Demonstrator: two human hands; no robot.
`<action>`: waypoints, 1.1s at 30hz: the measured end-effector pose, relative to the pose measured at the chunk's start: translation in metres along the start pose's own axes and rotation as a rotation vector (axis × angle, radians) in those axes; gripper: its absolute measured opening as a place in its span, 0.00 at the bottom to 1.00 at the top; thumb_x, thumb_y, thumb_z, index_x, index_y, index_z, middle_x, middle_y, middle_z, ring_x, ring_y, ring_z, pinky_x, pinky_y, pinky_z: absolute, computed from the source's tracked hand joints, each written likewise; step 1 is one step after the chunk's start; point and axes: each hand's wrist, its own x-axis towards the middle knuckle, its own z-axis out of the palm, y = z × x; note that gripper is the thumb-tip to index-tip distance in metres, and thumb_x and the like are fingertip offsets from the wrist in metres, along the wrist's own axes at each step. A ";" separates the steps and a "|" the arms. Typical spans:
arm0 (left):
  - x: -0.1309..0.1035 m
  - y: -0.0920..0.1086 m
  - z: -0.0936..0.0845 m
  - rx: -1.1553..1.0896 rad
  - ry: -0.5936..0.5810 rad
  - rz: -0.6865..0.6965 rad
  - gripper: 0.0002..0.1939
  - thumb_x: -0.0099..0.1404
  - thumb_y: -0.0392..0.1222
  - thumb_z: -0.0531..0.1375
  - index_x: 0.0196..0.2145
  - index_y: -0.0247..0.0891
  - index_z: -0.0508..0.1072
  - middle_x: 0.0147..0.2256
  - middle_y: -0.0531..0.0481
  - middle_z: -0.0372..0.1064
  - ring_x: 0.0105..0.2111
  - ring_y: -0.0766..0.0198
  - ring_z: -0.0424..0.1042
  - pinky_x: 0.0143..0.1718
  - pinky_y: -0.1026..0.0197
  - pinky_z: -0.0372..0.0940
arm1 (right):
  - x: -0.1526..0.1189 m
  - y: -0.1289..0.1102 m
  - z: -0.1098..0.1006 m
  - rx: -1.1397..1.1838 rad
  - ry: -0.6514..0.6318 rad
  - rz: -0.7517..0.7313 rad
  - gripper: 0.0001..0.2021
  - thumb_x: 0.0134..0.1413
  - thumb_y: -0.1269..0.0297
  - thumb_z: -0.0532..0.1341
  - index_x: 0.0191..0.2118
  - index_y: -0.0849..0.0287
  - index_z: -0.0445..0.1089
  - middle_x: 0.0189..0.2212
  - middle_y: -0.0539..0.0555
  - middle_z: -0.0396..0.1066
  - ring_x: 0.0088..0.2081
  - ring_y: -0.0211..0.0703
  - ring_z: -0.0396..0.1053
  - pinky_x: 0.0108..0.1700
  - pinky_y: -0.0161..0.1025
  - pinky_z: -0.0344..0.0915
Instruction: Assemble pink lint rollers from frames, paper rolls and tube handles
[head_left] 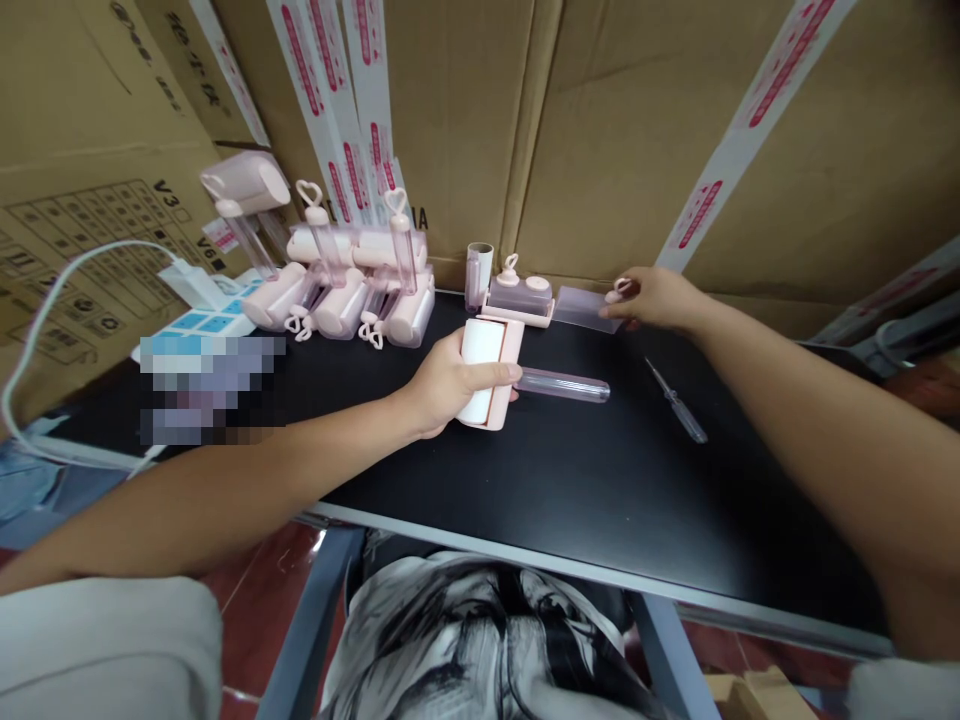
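My left hand (439,385) is wrapped round a pink lint roller head (506,370) with a white roll (480,372) in it, held above the black table. From the head a clear, pinkish tube handle (566,386) points right. At the back of the table my right hand (660,297) pinches a small pink heart-loop end piece (619,290). Beside those fingertips lies a translucent purple cover (579,306); whether they touch it I cannot tell. Left of that cover sits a pink piece with a purple shell (519,295), with another heart-loop piece (510,268) on top.
Several pink lint rollers (341,300) are grouped at the back left. A white roll (481,262) stands near the cardboard wall (600,130). A clear-handled screwdriver (679,405) lies on the right. A power strip (199,320) with a white cable (67,260) occupies the left.
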 end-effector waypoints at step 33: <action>0.009 0.006 -0.008 0.372 -0.299 -0.042 0.33 0.46 0.46 0.81 0.44 0.37 0.71 0.34 0.53 0.74 0.31 0.63 0.75 0.33 0.61 0.69 | -0.144 -0.123 0.040 0.669 -0.559 -0.429 0.14 0.47 0.63 0.76 0.36 0.58 0.73 0.32 0.48 0.72 0.32 0.37 0.68 0.34 0.35 0.66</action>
